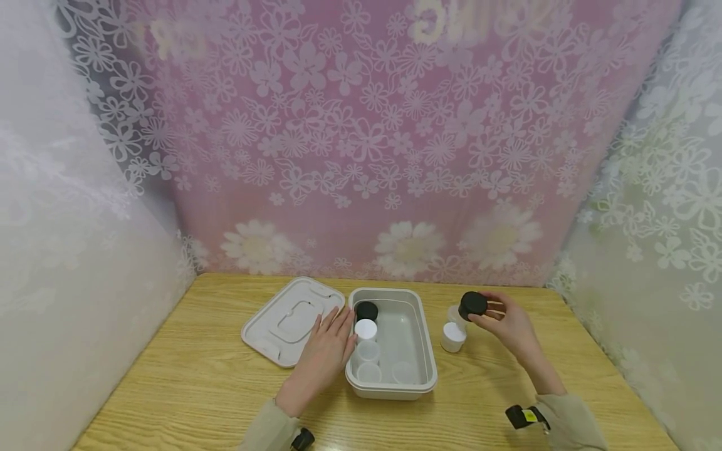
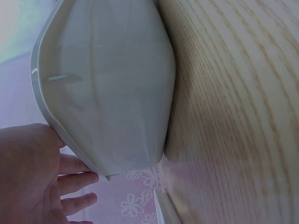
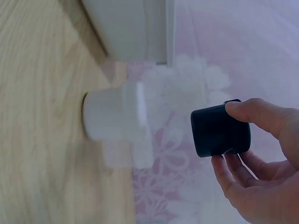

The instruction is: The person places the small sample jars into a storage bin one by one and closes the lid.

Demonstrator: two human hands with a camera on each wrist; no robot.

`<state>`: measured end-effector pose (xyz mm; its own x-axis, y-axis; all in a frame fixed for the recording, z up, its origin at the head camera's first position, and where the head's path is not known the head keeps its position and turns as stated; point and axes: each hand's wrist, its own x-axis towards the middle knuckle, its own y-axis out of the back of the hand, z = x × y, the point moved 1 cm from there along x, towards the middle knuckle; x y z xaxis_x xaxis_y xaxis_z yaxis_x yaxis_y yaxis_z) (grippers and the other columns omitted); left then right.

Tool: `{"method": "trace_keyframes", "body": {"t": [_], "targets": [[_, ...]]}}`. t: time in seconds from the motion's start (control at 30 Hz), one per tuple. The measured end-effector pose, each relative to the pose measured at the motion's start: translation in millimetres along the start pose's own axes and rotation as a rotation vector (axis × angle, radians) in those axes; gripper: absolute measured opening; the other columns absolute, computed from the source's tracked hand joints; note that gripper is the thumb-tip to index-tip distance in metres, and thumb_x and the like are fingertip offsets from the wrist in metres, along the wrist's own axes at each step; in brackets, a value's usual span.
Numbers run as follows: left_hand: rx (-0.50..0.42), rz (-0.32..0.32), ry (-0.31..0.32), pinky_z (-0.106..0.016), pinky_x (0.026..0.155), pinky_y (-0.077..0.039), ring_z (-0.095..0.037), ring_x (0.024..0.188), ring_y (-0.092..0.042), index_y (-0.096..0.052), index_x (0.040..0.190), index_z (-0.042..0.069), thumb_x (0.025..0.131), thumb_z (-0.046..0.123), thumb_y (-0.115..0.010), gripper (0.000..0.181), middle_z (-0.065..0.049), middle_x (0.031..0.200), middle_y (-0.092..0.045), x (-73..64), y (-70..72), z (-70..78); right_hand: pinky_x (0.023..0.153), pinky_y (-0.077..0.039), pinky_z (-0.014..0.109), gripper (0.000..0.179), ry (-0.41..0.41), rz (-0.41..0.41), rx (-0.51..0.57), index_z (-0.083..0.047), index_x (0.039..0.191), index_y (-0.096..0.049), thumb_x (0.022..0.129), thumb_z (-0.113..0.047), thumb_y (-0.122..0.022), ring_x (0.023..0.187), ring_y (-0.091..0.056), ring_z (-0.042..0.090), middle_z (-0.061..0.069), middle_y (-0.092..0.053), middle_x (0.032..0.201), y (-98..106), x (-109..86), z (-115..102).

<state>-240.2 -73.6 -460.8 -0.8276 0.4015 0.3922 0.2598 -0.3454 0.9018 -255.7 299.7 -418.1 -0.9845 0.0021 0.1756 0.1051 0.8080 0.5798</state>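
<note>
Between thumb and fingers, my right hand (image 1: 510,329) holds a small black jar (image 1: 472,304) above the table, right of the white plastic bin (image 1: 402,329). Just below it stand a white jar (image 1: 453,338) and, partly hidden behind, a translucent jar (image 1: 454,313). My left hand (image 1: 323,349) rests at the bin's left rim, its fingers extended; the left wrist view shows the fingertips right at that edge. Along the bin's left side sit a black jar (image 1: 367,311), a white-topped jar (image 1: 366,330) and translucent jars (image 1: 369,351), with another translucent jar (image 1: 404,373) beside them.
A white lid (image 1: 290,321) lies on the wooden table (image 1: 192,369) left of the bin, partly under the left hand in the head view. Flowered curtains (image 1: 361,156) enclose the table at the back and both sides.
</note>
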Motion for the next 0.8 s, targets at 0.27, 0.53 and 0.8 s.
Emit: {"method": "trace_keyframes", "body": {"t": [0.27, 0.53, 0.8], "targets": [[-0.004, -0.002, 0.001, -0.060, 0.116, -0.032, -0.034, 0.146, -0.039, -0.050, 0.149, 0.002, 0.107, 0.029, -0.052, 0.050, -0.014, 0.154, -0.048, -0.1, -0.1, 0.1, 0.091, -0.058, 0.034, 0.065, 0.079, -0.073, 0.056, 0.005, 0.145, -0.046, 0.092, -0.017, -0.077, 0.122, -0.056, 0.048, 0.029, -0.048, 0.140, -9.6, 4.4, -20.2], [0.000, 0.003, -0.006, -0.059, 0.115, -0.033, -0.034, 0.145, -0.040, -0.050, 0.148, 0.001, 0.106, 0.029, -0.052, 0.050, -0.014, 0.153, -0.048, -0.6, -2.2, -0.7, 0.093, -0.057, 0.035, 0.066, 0.103, -0.212, 0.146, 0.004, 0.147, -0.043, 0.093, -0.017, -0.075, 0.125, -0.054, 0.048, 0.029, -0.044, 0.145, -23.1, 11.8, -33.4], [0.000, 0.003, -0.003, -0.059, 0.116, -0.033, -0.034, 0.146, -0.039, -0.050, 0.149, 0.002, 0.107, 0.029, -0.052, 0.051, -0.014, 0.154, -0.047, -0.2, -2.5, -1.2, 0.095, -0.055, 0.027, 0.063, 0.172, -0.334, 0.185, -0.001, 0.143, -0.052, 0.089, -0.014, -0.080, 0.123, -0.057, 0.042, 0.023, -0.053, 0.138, -40.3, 23.8, -40.1]]}}
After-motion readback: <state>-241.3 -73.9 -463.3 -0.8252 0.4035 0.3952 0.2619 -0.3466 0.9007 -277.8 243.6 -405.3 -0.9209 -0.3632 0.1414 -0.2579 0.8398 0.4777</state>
